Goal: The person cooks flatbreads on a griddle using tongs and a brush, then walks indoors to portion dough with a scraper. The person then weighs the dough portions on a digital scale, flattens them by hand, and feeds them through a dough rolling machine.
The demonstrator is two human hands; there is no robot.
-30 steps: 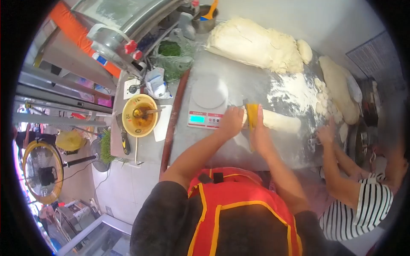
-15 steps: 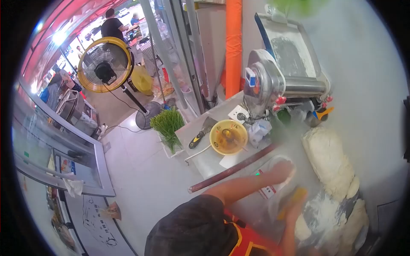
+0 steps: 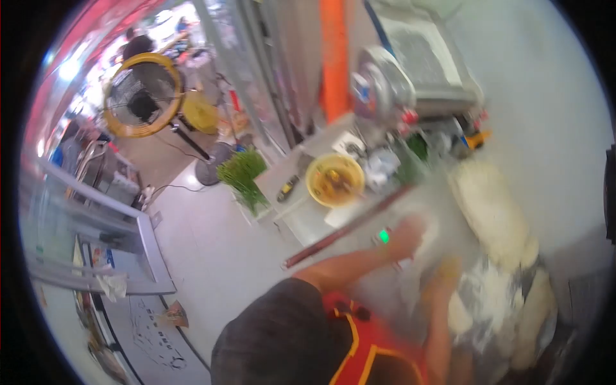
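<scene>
We see the left hand (image 3: 409, 236) blurred over the scale (image 3: 384, 237), its grip unclear to us; the right hand (image 3: 440, 286) grips a yellow scraper (image 3: 450, 265) near dough (image 3: 458, 316).

Left hand (image 3: 409, 236) over scale (image 3: 384, 237), yellow scraper (image 3: 451, 265) in right hand (image 3: 439, 289)

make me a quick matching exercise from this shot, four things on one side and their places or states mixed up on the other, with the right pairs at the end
Things
1. big pale block of dough
2. slim yellow hand tool, blurred
3. small rectangular digital display
4. round yellow bowl

Places or states
A. lit green
B. gripped in the person's right hand
C. has brownish-orange contents
D. lies along the pale wall

Right pairs
1-D, 2-B, 3-A, 4-C
</scene>
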